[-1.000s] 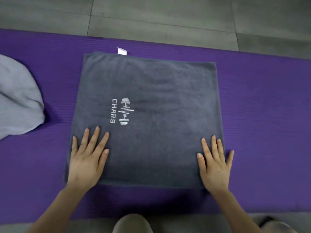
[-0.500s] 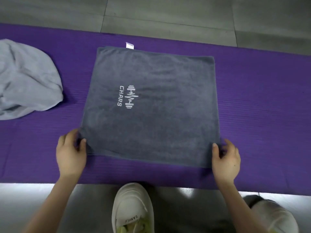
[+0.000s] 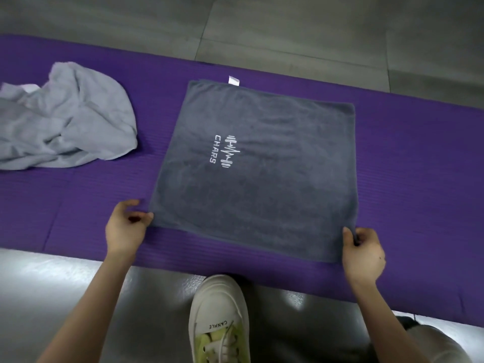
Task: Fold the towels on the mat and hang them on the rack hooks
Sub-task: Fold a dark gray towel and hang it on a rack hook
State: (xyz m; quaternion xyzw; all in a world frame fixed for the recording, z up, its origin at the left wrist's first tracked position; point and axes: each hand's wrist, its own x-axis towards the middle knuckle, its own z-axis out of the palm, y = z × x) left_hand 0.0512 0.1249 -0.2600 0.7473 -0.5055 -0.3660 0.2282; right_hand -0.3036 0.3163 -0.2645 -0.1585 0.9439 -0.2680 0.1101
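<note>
Well, starting from my left, a light grey towel [image 3: 65, 119] lies crumpled on the purple mat [image 3: 419, 179], well apart from both hands and not yet folded. Next comes my left hand [image 3: 125, 229], fingers curled and thumb on top, pinching the near left corner of the dark grey towel [image 3: 262, 184]. That towel lies flat on the mat, close to square. It stretches away from my fingers toward its far edge, where a small white tag [image 3: 234, 81] sticks out. It sits a little askew, so the near edge slants and its right corner lies closer to me than its left. My right hand [image 3: 362, 254] pinches that near right corner in the same way. With both near corners gripped and all the cloth ahead of the fingers, I judge the next move is to lift this edge and carry it forward onto the far one. The hands should follow the towel's own slant, or the edges may not meet squarely
</note>
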